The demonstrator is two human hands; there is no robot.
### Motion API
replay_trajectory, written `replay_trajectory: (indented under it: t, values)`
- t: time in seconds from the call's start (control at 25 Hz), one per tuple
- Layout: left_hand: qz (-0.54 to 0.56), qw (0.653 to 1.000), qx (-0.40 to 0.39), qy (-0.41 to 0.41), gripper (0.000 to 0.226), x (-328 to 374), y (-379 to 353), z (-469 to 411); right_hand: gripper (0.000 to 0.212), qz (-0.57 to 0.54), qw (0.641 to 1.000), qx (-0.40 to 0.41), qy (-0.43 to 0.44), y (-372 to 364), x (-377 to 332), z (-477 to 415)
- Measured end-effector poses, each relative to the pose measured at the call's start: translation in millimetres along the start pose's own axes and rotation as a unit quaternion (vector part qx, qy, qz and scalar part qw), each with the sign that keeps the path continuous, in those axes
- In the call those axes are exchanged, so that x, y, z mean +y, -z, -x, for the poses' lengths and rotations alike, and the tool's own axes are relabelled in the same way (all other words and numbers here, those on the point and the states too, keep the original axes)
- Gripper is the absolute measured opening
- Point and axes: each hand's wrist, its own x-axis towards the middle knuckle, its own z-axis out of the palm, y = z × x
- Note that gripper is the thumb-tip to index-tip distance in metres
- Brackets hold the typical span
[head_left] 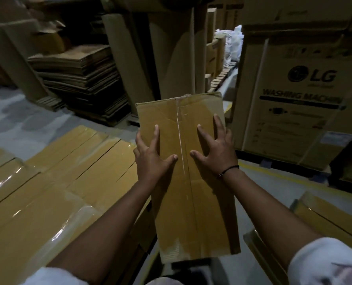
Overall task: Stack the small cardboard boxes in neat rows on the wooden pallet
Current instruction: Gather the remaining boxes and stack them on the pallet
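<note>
One wide-angle camera, worn on the person's head, looks forward and down along both bare forearms. It is close: the left hand point(150, 157) and right hand point(217, 150) sit at mid-frame on a cardboard box point(193, 206), with white sleeves point(325, 262) at the bottom corners. Beyond the hands the view reaches a stack of flattened cardboard point(82, 79), and right of the right hand a washing-machine carton point(298, 112).
</note>
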Motion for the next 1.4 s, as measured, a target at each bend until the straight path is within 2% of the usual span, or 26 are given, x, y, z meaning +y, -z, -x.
replay_trajectory:
  t: [0.36,0.52,0.72,0.92,1.12,1.4]
  values:
    - [0.032,0.993,0.054,0.102,0.11,-36.0,-108.0,-183.3,0.087,0.006,0.996,-0.044,0.071,-117.4,37.0,-209.9]
    - [0.036,0.989,0.08,0.123,0.105,-47.2,-123.2,-287.8,0.088,0.002,0.993,-0.048,0.107,-159.8,36.0,-328.3]
    - [-0.003,0.978,0.115,0.176,0.104,-79.6,-132.4,-376.3,0.088,-0.037,0.985,-0.05,0.163,-218.2,12.8,-429.5]
    - [-0.058,0.942,0.179,0.278,0.104,-117.8,-149.4,-437.8,0.088,-0.062,0.958,-0.122,0.253,-296.3,-16.6,-521.0]
    - [-0.095,0.881,0.263,0.381,0.104,-132.9,-168.9,-500.6,0.088,-0.103,0.907,-0.174,0.369,-352.7,-46.2,-614.9]
    - [-0.101,0.831,0.335,0.433,0.106,-119.7,-194.5,-606.6,0.088,-0.13,0.86,-0.174,0.462,-379.7,-63.1,-748.7]
